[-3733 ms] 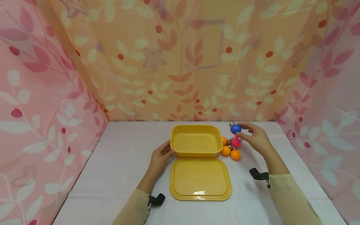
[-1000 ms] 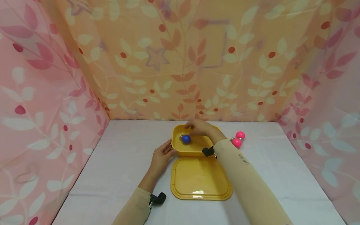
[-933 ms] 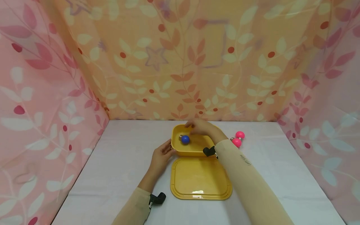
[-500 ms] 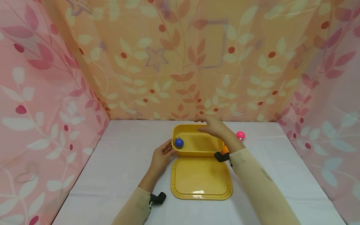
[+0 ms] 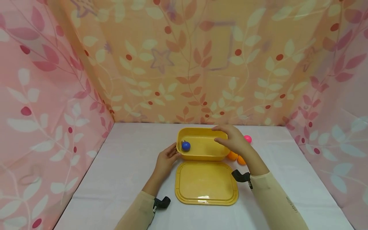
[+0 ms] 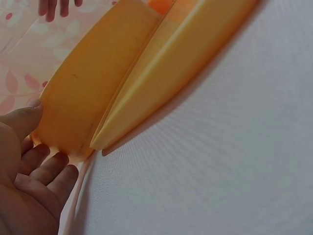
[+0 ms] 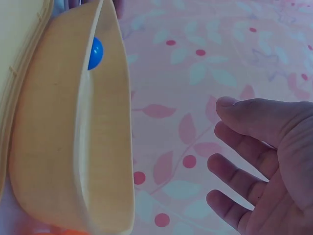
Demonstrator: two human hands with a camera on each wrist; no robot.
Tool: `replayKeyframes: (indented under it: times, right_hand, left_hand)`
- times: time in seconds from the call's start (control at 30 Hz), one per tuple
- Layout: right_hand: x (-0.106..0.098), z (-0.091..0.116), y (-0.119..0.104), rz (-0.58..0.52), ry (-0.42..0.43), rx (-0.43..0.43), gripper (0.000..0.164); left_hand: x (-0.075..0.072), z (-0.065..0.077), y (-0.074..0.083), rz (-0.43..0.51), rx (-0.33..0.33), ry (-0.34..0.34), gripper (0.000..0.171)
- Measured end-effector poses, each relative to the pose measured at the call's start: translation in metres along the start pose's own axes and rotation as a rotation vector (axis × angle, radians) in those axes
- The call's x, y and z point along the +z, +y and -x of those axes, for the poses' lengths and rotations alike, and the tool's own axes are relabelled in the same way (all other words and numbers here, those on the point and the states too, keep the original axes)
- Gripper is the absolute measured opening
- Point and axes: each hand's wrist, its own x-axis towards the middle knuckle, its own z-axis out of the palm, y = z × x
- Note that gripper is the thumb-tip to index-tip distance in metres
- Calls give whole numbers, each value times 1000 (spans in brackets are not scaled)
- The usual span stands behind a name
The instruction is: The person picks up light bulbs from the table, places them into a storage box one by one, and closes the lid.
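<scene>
Here, one yellow box [image 5: 205,147] holds one blue bulb [image 5: 186,146]

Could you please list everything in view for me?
Table: 1, white, beneath the things
Container: 1, yellow, middle of the table
Lid: 1, yellow, in front of the container
Bulb inside: 1, blue, container's left end
Nearer loose bulbs: 2 showing, orange, right of container
Farther loose bulb: 1 showing, pink, behind them
Leaf-patterned cloth walls: 3, orange behind, pink both sides
Wrist cameras: 2, black, one per wrist
Sleeves: 2, beige, both arms
Left hand: 1, bare, holding container's left end
Right hand: 1, bare, by container's right end
</scene>
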Motion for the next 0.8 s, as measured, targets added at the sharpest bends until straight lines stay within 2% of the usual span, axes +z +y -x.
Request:
replayKeyframes:
  times: [0.3,0.47,0.8]
  right_hand:
    - [-1,33,6,-25,81,-21,43]
    - [0,45,10,-51,103,-25,43]
    - [-4,60,20,-10,120,-67,44]
  left_hand:
    - [0,0,0,-10,5,-7,62]
    - [-2,0,1,-14,13,-4,63]
    - [-2,2,0,11,24,-7,65]
